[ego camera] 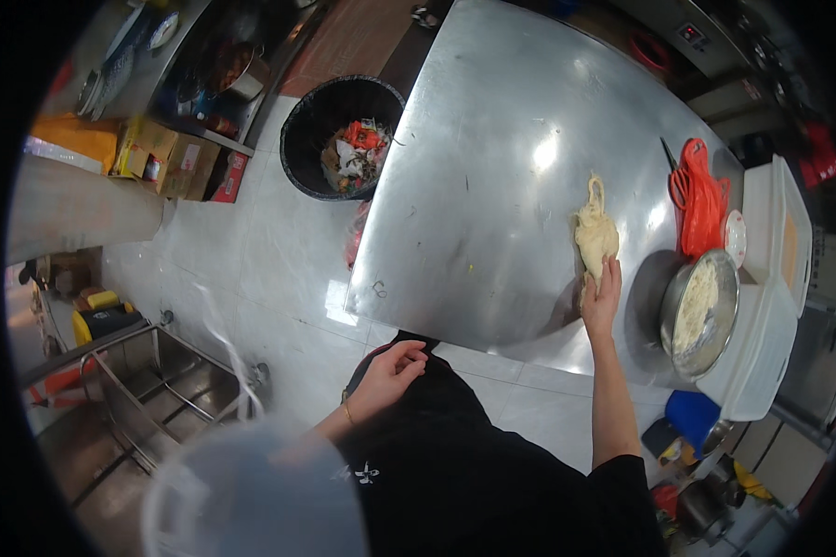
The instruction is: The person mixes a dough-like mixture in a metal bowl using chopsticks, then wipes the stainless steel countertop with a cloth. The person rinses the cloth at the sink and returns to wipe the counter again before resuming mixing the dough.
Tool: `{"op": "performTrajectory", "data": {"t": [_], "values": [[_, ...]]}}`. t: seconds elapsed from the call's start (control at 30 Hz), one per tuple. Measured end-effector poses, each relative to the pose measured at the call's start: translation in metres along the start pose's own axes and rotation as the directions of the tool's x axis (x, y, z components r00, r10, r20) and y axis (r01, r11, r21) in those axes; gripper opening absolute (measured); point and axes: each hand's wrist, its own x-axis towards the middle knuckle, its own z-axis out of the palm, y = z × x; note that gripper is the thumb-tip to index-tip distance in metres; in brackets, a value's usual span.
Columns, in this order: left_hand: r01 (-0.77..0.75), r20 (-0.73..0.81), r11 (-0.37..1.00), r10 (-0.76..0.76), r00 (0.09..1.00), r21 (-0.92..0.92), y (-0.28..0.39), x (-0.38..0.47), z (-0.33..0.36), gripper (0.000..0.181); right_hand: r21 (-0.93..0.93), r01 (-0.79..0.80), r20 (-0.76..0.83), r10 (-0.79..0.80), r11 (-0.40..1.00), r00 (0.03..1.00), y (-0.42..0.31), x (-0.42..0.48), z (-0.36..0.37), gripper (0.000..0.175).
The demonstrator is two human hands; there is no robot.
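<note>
A lump of pale dough [597,237] lies on the stainless steel table [488,188], with a stretched loop at its far end. My right hand [602,292] rests on the near end of this dough, fingers extended along it; the palm side is hidden. My left hand [390,369] is in front of my body, off the table's near edge, with its fingers loosely curled and nothing visible in it. To the right of my right hand, a metal bowl [700,313] holds a pale, floury mass.
Beyond the bowl lie red plastic bags [700,202], scissors [677,182] and a small white dish [736,238]. White plastic containers [756,341] line the right side. A black waste bin [299,139] stands left of the table; a metal sink [181,369] is at lower left.
</note>
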Motion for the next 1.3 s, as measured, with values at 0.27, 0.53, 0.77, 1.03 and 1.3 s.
{"op": "performTrajectory", "data": {"t": [0.27, 0.53, 0.77, 1.03, 1.3], "values": [[0.035, 0.072, 0.999, -0.037, 0.997, 0.027, -0.023, -0.037, -0.045, 0.031, -0.026, -0.243, -0.127, 0.238, 0.97, 0.963, -0.031, -0.112, -0.006, 0.044], [0.038, 0.157, 0.998, -0.047, 0.986, 0.057, -0.022, -0.019, -0.117, 0.033, -0.016, -0.431, -0.222, 0.417, 0.902, 0.881, -0.156, -0.153, 0.053, 0.048], [0.084, 0.123, 0.996, -0.088, 0.988, 0.042, 0.0, 0.016, -0.26, 0.03, 0.111, -0.567, -0.345, 0.566, 0.816, 0.749, -0.33, -0.09, 0.144, 0.047], [-0.003, 0.101, 0.991, -0.011, 0.995, 0.134, 0.06, 0.049, -0.378, 0.028, 0.705, -0.362, -0.201, 0.662, 0.61, 0.722, -0.423, 0.169, 0.237, 0.037], [-0.039, 0.207, 0.971, -0.011, 0.978, 0.237, 0.098, 0.091, -0.4, 0.027, 0.926, -0.234, -0.08, 0.758, 0.297, 0.647, -0.419, 0.161, 0.132, 0.036]]}}
